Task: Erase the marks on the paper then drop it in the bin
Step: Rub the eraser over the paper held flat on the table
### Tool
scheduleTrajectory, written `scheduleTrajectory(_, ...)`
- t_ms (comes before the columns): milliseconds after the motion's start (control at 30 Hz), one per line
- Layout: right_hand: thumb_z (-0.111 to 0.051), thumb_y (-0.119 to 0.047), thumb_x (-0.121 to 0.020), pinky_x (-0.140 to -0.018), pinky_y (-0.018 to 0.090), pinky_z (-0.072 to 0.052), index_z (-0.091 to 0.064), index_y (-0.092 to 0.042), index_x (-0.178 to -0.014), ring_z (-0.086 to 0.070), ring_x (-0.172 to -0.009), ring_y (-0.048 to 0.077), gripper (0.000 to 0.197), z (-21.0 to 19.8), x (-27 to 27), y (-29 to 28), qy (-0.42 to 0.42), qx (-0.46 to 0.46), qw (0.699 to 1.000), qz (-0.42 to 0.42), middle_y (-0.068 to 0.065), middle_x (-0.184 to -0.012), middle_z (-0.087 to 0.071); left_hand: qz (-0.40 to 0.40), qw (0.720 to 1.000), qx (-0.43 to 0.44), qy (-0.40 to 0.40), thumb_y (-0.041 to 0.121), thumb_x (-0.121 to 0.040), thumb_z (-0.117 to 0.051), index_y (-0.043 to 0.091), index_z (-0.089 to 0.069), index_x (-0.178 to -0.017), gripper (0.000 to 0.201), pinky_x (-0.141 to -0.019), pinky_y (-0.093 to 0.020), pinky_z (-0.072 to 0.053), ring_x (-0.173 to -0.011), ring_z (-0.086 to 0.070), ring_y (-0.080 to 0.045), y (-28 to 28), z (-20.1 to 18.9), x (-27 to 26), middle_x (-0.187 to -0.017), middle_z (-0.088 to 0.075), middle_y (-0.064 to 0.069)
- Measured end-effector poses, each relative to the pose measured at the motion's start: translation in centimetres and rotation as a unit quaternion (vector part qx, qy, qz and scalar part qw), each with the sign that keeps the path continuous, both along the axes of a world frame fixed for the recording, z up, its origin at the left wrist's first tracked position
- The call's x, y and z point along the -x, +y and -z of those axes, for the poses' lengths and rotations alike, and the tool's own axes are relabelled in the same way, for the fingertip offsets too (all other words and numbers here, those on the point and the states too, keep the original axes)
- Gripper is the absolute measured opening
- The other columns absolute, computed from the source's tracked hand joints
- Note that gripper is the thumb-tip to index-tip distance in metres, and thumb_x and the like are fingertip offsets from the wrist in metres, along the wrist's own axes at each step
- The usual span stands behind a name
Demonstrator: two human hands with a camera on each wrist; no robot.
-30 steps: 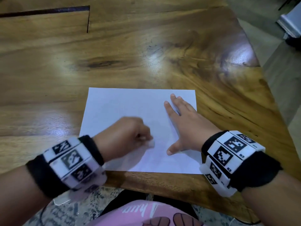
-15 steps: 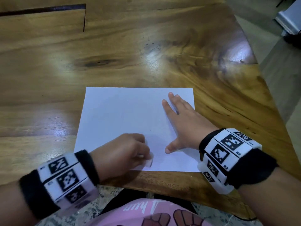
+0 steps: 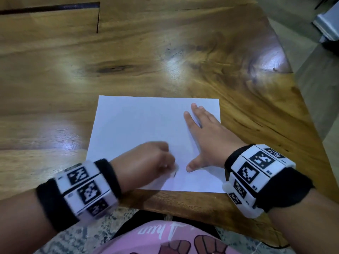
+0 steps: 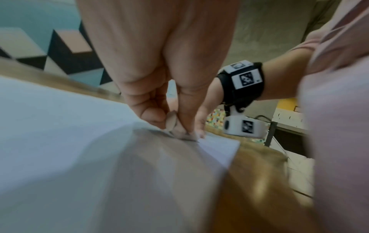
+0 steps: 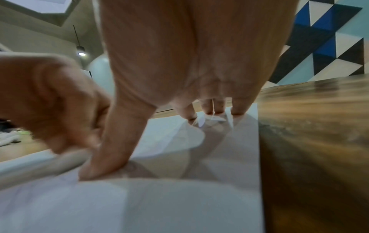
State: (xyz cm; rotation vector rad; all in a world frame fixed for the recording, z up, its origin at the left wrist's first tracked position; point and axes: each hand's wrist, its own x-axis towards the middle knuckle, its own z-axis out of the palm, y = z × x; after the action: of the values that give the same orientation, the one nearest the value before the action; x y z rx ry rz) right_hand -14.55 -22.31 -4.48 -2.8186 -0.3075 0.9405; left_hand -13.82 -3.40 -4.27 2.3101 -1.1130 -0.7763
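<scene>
A white sheet of paper (image 3: 139, 129) lies flat near the front edge of the wooden table (image 3: 128, 57). My left hand (image 3: 150, 162) pinches a small pale eraser (image 3: 175, 170) and presses it on the sheet's lower middle; the left wrist view shows the eraser (image 4: 171, 122) between thumb and finger against the paper (image 4: 60, 141). My right hand (image 3: 205, 136) lies flat with spread fingers on the sheet's right part, thumb pointing left. In the right wrist view its fingertips (image 5: 211, 110) press the paper (image 5: 159, 205). I cannot make out marks on the sheet. No bin is in view.
The table's right edge (image 3: 300, 99) slants away, with grey floor (image 3: 321, 88) beyond it. A pale box-like object (image 3: 328, 26) stands on the floor at the far right. A dark slot (image 3: 55, 7) runs across the tabletop at the back left.
My left hand with the eraser slid toward the front edge and has come back up and right a little. My right hand stays pressed on the paper.
</scene>
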Motion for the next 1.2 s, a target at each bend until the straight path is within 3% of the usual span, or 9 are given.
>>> scheduleTrajectory(100,-0.075,-0.06,-0.063,-0.115,0.031,0.007,0.021,-0.015,-0.147,0.027,-0.14,0.02,0.134,-0.1,0.0,0.1,0.001,0.001,1.0,0.0,0.008,-0.15,0.036,-0.009,0.999,0.001,-0.052,0.018,-0.078,-0.061,0.013,-0.068,-0.074,0.01,-0.06,-0.032,-0.047,-0.065,-0.058,-0.029,-2.4,0.3,-2.1,-0.073,-0.057,-0.01)
scheduleTrajectory(200,-0.075,-0.06,-0.063,-0.114,0.029,0.007,0.02,-0.015,-0.147,0.026,-0.141,0.02,0.134,-0.2,0.0,0.0,0.001,-0.001,1.0,0.0,0.007,-0.15,0.035,-0.006,0.999,0.008,-0.047,0.022,-0.08,-0.058,0.015,-0.065,-0.07,0.014,-0.059,-0.031,-0.044,-0.064,-0.056,-0.025,-1.7,0.5,-1.4,-0.073,-0.055,-0.007)
scheduleTrajectory(367,-0.075,-0.061,-0.063,-0.115,0.03,0.007,0.022,-0.016,-0.147,0.027,-0.14,0.019,0.135,-0.1,0.1,0.0,-0.001,-0.003,1.0,0.003,0.006,-0.15,0.036,-0.015,1.0,0.015,0.013,0.03,-0.082,-0.057,0.02,-0.068,-0.076,0.016,-0.058,-0.013,-0.033,-0.06,-0.046,-0.002,0.9,0.4,1.0,-0.072,-0.046,0.01)
scheduleTrajectory(567,-0.075,-0.059,-0.065,-0.115,0.031,0.008,0.022,-0.016,-0.147,0.027,-0.14,0.019,0.134,-0.1,0.1,-0.1,-0.003,-0.005,1.0,-0.001,0.006,-0.15,0.037,-0.036,0.999,-0.007,-0.001,0.024,-0.069,-0.065,0.018,-0.07,-0.076,0.011,-0.061,-0.004,-0.033,-0.062,-0.05,-0.01,-0.2,0.3,-2.1,-0.068,-0.051,0.006)
scheduleTrajectory(800,-0.076,-0.06,-0.063,-0.114,0.031,0.007,0.021,-0.016,-0.146,0.026,-0.141,0.019,0.135,0.0,0.1,-0.1,-0.013,-0.01,1.0,0.002,0.006,-0.15,0.036,-0.076,0.994,-0.014,-0.078,0.022,-0.075,-0.07,0.017,-0.067,-0.093,0.019,-0.059,-0.024,-0.03,-0.064,-0.047,-0.014,-4.6,-0.4,-5.9,-0.071,-0.053,0.002)
scheduleTrajectory(933,-0.076,-0.06,-0.063,-0.115,0.031,0.007,0.02,-0.015,-0.147,0.026,-0.141,0.019,0.135,0.2,0.1,-0.2,-0.016,-0.016,1.0,0.003,0.007,-0.151,0.035,-0.037,0.995,-0.005,-0.094,0.016,-0.076,-0.063,0.012,-0.065,-0.074,0.004,-0.061,-0.026,-0.035,-0.067,-0.053,-0.026,-3.4,0.2,-3.3,-0.068,-0.046,-0.001)
scheduleTrajectory(1000,-0.076,-0.059,-0.063,-0.115,0.03,0.008,0.02,-0.015,-0.147,0.026,-0.141,0.019,0.136,0.2,0.1,-0.3,-0.016,-0.023,1.0,0.005,0.007,-0.151,0.035,0.014,0.997,-0.013,-0.072,0.02,-0.077,-0.06,0.015,-0.06,-0.063,0.015,-0.055,-0.028,-0.04,-0.06,-0.053,-0.023,-1.4,0.1,-1.4,-0.065,-0.049,-0.001)
scheduleTrajectory(1100,-0.077,-0.058,-0.063,-0.116,0.031,0.009,0.021,-0.015,-0.147,0.028,-0.14,0.017,0.136,0.2,0.1,-0.3,-0.017,-0.031,0.999,0.005,0.005,-0.15,0.036,0.046,0.998,-0.043,-0.024,0.024,-0.08,-0.059,0.019,-0.064,-0.069,0.013,-0.055,-0.027,-0.043,-0.06,-0.056,-0.019,0.1,-0.4,0.0,-0.068,-0.051,0.002)
scheduleTrajectory(1200,-0.076,-0.058,-0.063,-0.117,0.032,0.008,0.021,-0.014,-0.147,0.027,-0.14,0.018,0.135,0.2,0.1,-0.3,-0.019,-0.027,0.999,0.001,0.006,-0.15,0.036,0.014,0.998,-0.024,-0.052,0.028,-0.08,-0.048,0.017,-0.061,-0.067,0.021,-0.057,-0.031,-0.046,-0.061,-0.056,-0.027,-1.5,-0.2,-2.1,-0.067,-0.047,0.0)
